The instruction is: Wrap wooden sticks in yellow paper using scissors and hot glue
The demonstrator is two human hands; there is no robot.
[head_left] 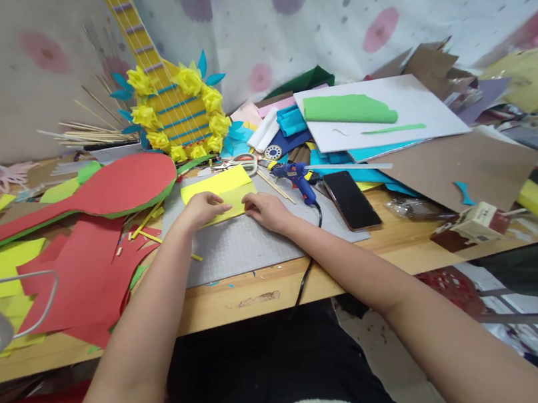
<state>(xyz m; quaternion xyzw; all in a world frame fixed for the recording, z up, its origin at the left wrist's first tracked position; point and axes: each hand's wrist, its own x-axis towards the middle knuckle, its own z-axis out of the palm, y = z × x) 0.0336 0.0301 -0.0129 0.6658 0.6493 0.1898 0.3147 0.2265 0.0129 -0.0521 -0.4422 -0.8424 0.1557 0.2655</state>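
Note:
A folded sheet of yellow crepe paper (225, 181) lies on the grey cutting mat (236, 250) in front of me. My left hand (205, 209) rests over the paper's lower left part, thumb and fingers curved and a little apart. At the lower right edge of the sheet, my right hand (266, 211) pinches the paper between thumb and fingertips. Just to the right lies a blue glue gun (300, 182) with a clear glue stick in its back. Behind the paper are scissors (246, 163), and thin wooden sticks (275, 186) lie beside it.
A yellow paper guitar with flowers (180, 117) stands at the back. To the left is a red cardboard guitar shape (127, 182) over red paper (80, 273). A phone (351, 199), a white board (385, 133) and brown cardboard (460, 166) lie to the right. The glue gun's cord hangs over the table edge.

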